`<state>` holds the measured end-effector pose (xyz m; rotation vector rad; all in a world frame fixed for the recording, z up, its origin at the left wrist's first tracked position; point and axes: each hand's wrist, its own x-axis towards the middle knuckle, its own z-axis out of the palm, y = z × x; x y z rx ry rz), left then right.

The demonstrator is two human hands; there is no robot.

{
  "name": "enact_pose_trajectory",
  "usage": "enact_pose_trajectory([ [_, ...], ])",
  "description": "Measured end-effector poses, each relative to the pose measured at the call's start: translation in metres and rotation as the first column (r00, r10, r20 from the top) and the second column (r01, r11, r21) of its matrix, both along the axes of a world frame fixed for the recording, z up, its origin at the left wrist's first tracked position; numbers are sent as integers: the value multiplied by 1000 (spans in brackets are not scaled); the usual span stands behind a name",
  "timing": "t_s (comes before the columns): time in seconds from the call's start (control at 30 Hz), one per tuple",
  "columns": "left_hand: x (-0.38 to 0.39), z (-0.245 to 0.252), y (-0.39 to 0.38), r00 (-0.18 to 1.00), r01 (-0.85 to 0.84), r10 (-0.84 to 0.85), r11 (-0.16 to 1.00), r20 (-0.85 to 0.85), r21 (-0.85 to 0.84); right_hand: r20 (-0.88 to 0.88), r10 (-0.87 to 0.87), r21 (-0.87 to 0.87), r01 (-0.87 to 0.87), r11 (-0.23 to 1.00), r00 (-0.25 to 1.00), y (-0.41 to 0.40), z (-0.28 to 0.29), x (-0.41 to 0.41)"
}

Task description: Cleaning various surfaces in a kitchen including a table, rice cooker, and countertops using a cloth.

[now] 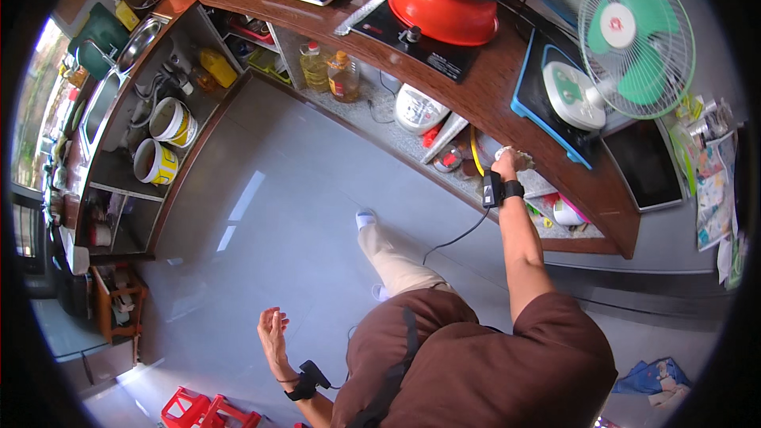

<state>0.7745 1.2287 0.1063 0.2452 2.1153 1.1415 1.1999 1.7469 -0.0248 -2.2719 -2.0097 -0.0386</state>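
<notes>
My right hand (506, 165) is closed on a crumpled pale cloth (522, 159) at the front edge of the brown wooden counter (475, 86). A black device is strapped to that wrist, with a cable running down. Just behind the hand, on the open shelf, are a yellow band (476, 151) and a jar with a red lid (448, 158). My left hand (274, 333) hangs over the grey floor at the lower left, fingers apart and slightly bent, holding nothing. A similar device sits on the left wrist.
A green-and-white fan (636, 41) stands on the counter beside a blue-edged board (535, 110). Further left are a red basin (443, 12) and an induction cooktop (416, 41). White buckets (156, 163) sit under the sink (101, 108). Red plastic stools (208, 410) stand behind me.
</notes>
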Motion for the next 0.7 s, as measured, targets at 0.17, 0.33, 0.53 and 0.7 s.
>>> enact_pose_trajectory([
  [0.17,-39,16,50,1000,-13,13,999,-3,-36,131,-66,204,39,978,989,38,-44,-109],
  [0.33,-81,24,106,999,-47,47,999,-4,-17,-556,-387,159,550,820,736,89,-86,-211],
  [0.53,-114,21,154,998,-48,48,999,-36,-13,-327,301,-197,-376,906,896,66,62,-308],
  [0.7,-143,10,176,999,-35,36,999,3,-32,-393,268,-296,-396,869,880,88,87,-350],
])
